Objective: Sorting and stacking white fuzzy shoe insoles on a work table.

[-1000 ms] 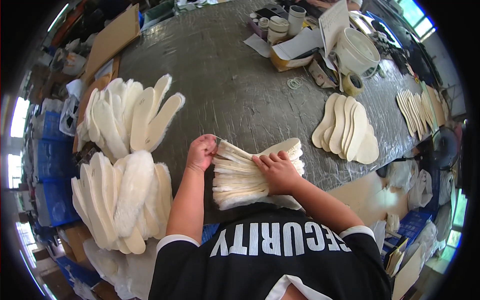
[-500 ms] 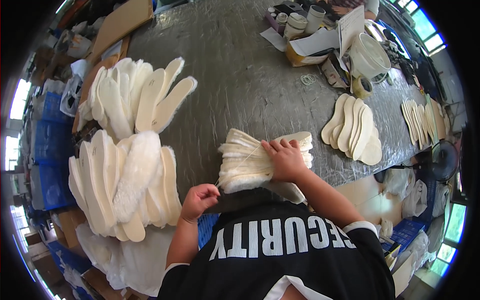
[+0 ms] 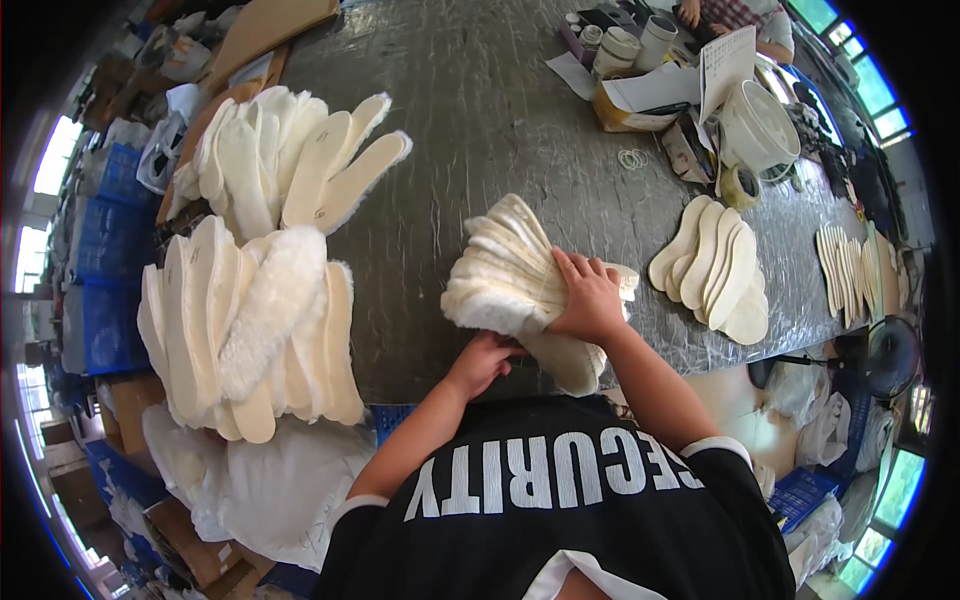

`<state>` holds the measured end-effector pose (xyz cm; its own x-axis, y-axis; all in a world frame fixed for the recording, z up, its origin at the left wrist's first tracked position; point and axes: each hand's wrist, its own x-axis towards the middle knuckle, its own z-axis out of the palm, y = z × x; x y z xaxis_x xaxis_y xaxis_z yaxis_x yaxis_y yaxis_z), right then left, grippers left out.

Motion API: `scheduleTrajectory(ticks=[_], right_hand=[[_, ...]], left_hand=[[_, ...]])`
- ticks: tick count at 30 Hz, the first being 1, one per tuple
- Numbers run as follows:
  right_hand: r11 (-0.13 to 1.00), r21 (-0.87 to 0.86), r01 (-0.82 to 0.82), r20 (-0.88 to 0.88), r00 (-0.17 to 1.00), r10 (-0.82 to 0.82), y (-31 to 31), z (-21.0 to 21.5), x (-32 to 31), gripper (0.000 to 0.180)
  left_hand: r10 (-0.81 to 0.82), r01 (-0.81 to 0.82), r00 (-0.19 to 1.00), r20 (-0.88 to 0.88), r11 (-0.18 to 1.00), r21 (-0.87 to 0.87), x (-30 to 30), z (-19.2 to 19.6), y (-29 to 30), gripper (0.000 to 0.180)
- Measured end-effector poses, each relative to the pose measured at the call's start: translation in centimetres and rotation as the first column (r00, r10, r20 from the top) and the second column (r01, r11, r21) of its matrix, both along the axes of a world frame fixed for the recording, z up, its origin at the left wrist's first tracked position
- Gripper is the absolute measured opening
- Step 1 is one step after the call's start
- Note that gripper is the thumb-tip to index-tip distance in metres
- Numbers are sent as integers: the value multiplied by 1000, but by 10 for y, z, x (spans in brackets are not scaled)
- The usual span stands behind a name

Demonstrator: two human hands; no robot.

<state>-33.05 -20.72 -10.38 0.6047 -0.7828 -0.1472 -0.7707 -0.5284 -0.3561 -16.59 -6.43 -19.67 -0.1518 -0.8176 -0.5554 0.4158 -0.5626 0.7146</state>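
A bundle of cream, fleecy insoles (image 3: 500, 265) stands on the table in front of me, its left ends fanned out. Wrapped over the top and near side of its middle, my right hand (image 3: 592, 298) grips the bundle. My left hand (image 3: 482, 362) is at the lower near edge of the bundle, fingers curled and partly tucked beneath it; what they hold cannot be made out. One insole (image 3: 568, 362) at the near side tilts down toward me, between my two hands.
Fleecy insoles (image 3: 200, 320) are heaped at the left, with another pile (image 3: 255, 165) behind. Thin insoles (image 3: 705, 265) lie fanned out at the right. Farther back are rubber bands (image 3: 632, 159), a white bucket (image 3: 762, 125) and a tape roll (image 3: 739, 187). Another person's hand (image 3: 690, 12) shows beyond.
My left hand has moved right, from beside the bundle to under its near edge. The thin band stretched from the bundle to that hand no longer shows. The bundle's left end has tilted up and fanned.
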Motion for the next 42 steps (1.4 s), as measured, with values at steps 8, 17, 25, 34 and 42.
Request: scheduleTrajectory(ticks=[8,17,25,34,42], right_hand=[[976,54,209,-136,970,-200,-6,6,17,112],[809,571,140,-16,987,-159,-64,-38,-76,93],[676,702,224,222,833,-507,-154,-11,-21,77],[829,-203,522,608,730,-311,-234,-78,-9,63],[856,448,-258,578,814,-58,-65,-60,66,37]], left_hand=[[109,-72,983,147,969,-237,-32,7,36,40],[395,-394,919,13,918,-40,-41,31,-44,58],[311,-277,942,125,932,-233,25,34,-213,52],[429,91,580,693,811,-578,39,46,-269,46],[498,-41,-575,649,774,-631,183,183,14,40]])
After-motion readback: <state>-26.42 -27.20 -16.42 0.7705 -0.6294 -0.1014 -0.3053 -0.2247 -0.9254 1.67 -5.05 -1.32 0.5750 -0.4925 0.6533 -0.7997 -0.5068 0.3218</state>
